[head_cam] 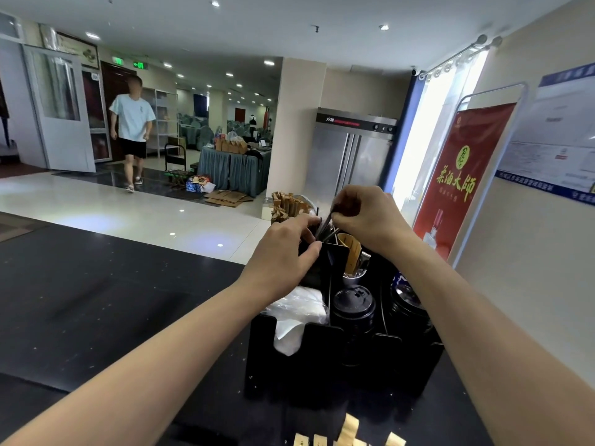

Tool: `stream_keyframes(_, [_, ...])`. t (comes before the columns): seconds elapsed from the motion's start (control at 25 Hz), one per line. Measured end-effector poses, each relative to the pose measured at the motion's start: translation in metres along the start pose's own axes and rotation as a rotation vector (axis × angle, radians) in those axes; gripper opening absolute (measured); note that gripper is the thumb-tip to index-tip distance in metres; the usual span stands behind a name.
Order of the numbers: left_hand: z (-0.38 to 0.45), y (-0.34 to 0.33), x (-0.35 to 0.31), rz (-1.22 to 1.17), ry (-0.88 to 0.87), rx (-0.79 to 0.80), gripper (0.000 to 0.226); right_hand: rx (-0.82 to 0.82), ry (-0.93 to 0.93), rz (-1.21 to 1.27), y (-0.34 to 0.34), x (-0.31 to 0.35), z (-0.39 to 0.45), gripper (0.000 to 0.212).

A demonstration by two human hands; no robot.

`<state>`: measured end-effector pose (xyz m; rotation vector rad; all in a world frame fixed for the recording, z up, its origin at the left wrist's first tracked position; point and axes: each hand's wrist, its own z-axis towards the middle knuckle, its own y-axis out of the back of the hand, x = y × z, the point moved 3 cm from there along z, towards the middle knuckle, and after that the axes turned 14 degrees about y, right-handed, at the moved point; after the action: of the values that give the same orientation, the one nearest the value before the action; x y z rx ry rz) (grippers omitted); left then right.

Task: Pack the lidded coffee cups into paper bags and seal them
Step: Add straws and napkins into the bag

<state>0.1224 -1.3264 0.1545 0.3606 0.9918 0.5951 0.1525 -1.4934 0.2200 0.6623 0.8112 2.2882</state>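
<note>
A black condiment organiser [322, 355] stands on the black counter [96, 300]. My left hand [283, 255] reaches over its back compartment, fingers curled around a dark thin item there. My right hand [367, 217] is raised above it and pinches thin dark sticks [325, 225] between thumb and fingers. A stack of black cup lids [353, 305] sits in the organiser's middle slot, and another dark stack [407, 300] sits to its right. Brown paper sleeves [351, 254] stand in a metal cup behind the lids. No paper bag or full coffee cup is near my hands.
White napkins [296, 317] fill the organiser's left slot. Small yellow packets [349, 432] lie on the counter's near edge. Wooden stirrers [286, 207] stand behind the organiser. A red banner [460, 175] is at the right. A person [133, 130] walks on the floor at the far left.
</note>
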Motion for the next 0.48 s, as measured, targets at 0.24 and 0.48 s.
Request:
stream_keyframes(0.24, [-0.004, 0.010, -0.019, -0.014, -0.045, -0.040, 0.049, -0.075, 0.122, -0.038, 0.036, 0.048, -0.006, 0.009])
stream_keyframes(0.48, [-0.014, 0.025, -0.035, -0.027, -0.058, -0.058, 0.035, -0.053, 0.136, 0.017, 0.060, 0.087, -0.012, 0.007])
